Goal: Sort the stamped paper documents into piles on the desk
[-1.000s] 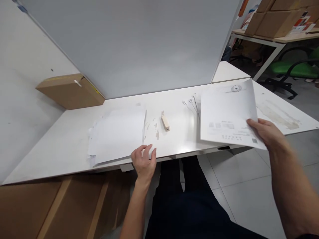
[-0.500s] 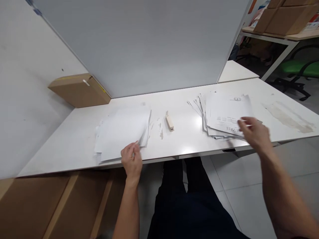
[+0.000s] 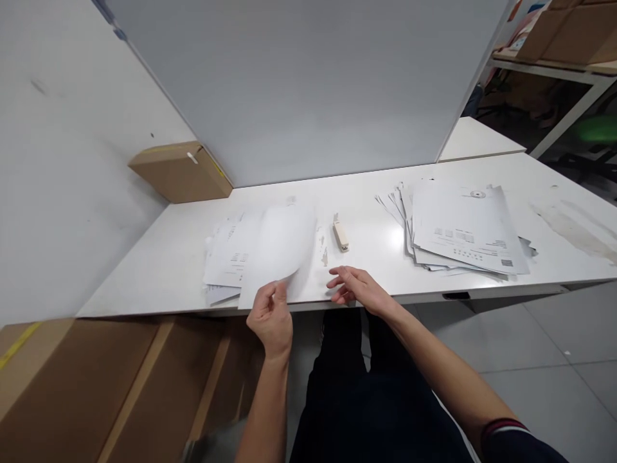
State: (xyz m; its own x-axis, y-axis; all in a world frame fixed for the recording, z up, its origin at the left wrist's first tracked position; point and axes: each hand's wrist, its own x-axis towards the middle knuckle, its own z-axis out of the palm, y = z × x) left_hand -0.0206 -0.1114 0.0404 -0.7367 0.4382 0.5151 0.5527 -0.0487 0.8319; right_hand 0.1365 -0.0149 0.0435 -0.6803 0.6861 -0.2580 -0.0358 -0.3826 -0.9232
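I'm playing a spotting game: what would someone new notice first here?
Probably the left hand, pinching a white sheet partly over the left-hand papers. Then the small cream stapler on the white desk, between those papers and the right-hand pile. The big grey panel behind stands out too.

1. Top sheet (image 3: 465,218), well right of the grip of your left hand (image 3: 272,315): round emblem (image 3: 477,193), dark square mark (image 3: 507,262), lines of print (image 3: 454,236), none legible.
2. Printed sheets (image 3: 225,247), just left of your grip: small print (image 3: 238,257), unreadable.
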